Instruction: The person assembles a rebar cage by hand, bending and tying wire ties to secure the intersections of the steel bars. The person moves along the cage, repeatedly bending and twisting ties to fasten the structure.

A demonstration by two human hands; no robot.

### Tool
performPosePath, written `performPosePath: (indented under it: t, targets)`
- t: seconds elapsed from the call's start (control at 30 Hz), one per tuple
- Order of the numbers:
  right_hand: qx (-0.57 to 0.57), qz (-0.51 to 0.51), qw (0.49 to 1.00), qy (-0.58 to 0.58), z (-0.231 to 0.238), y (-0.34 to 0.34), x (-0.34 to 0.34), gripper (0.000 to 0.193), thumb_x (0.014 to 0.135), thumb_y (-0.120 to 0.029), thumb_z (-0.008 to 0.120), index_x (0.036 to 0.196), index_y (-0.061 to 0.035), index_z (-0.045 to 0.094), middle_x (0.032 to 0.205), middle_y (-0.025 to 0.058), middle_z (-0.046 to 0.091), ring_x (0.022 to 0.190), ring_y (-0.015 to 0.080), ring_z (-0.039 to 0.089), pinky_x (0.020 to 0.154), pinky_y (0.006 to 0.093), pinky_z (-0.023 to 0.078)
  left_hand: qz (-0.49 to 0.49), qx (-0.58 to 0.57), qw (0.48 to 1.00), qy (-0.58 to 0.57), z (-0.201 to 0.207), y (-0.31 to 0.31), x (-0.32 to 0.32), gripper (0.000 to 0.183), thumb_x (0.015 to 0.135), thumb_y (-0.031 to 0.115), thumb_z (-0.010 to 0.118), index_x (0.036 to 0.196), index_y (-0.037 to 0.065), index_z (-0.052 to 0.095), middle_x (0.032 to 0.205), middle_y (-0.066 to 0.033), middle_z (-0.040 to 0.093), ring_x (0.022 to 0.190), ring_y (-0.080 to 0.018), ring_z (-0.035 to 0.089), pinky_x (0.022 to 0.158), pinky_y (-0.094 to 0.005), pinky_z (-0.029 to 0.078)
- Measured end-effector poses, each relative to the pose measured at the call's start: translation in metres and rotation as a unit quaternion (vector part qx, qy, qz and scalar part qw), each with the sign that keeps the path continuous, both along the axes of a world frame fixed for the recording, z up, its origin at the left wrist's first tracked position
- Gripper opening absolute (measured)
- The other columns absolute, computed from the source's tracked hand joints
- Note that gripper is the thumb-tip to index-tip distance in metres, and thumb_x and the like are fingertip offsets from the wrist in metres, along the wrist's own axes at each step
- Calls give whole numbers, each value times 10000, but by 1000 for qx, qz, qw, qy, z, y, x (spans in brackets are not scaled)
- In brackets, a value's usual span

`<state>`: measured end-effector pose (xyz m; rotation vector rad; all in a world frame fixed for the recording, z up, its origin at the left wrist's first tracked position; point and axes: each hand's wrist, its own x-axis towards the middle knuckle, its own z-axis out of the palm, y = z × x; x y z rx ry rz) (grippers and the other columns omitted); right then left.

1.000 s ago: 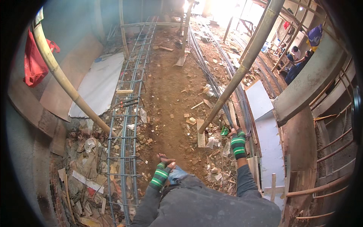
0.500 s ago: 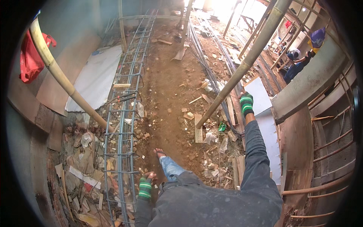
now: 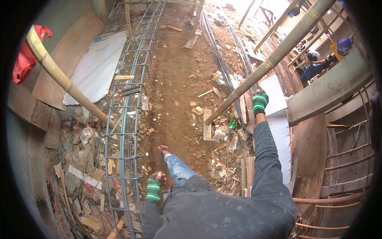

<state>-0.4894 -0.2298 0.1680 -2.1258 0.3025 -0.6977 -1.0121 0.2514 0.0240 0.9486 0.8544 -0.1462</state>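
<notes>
1. Left hand (image 3: 156,183) is low in the view, in a green striped fingerless glove; fingers look loosely bent, but I can't tell how wide they are or if anything's in them.
2. Nearest thing to it is the rebar cage (image 3: 122,159); that runs lengthwise along the left of the dirt path (image 3: 179,91), just beside the hand, with a small wood piece (image 3: 124,77) lying across it farther up.
3. Right hand (image 3: 260,100) is out front on a stretched arm, matching glove; fingers look curled in, but honestly can't tell whether they're gripping something.
4. Around that hand: the white panel (image 3: 274,91) right by it, a slanted bamboo pole (image 3: 268,63) to its left; the steel rods (image 3: 223,65) lie in a long bundle right of the path, near the hand, contact unclear.
5. Rest of the place: a bare foot (image 3: 164,150) on the dirt; green scrap (image 3: 232,124) among the litter; red bag (image 3: 26,59) at far left; co-workers at upper right, too small to make out.
</notes>
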Motion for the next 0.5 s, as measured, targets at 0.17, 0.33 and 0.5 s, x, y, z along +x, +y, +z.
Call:
performPosePath:
  t: [0.17, 0.33, 0.5]
  targets:
    - [83, -6, 996, 24, 19, 13, -23, 385, 1034, -156, 534, 1395, -29, 585, 729, 53, 672, 507, 105, 529, 472, 277, 446, -4, 6, 1000, 2, -4, 10, 10, 315, 982, 283, 681, 1196, 54, 642, 1024, -78, 711, 806, -181, 700, 651, -332, 596]
    - [139, 33, 989, 28, 46, 31, -9, 353, 1039, -160, 546, 1349, 0, 601, 757, 89, 695, 490, 128, 568, 472, 272, 475, -15, 4, 1000, 0, -12, 22, 16, 302, 981, 269, 685, 1194, 59, 642, 1017, -68, 710, 799, -181, 705, 637, -325, 592]
    - [193, 36, 980, 18, 53, 45, -7, 348, 1040, -162, 531, 1335, 7, 604, 808, 108, 717, 514, 135, 593, 488, 283, 492, 2, 1, 1000, -3, -14, 28, 22, 299, 990, 267, 671, 1189, 47, 637, 1014, -78, 704, 787, -178, 698, 631, -322, 595]
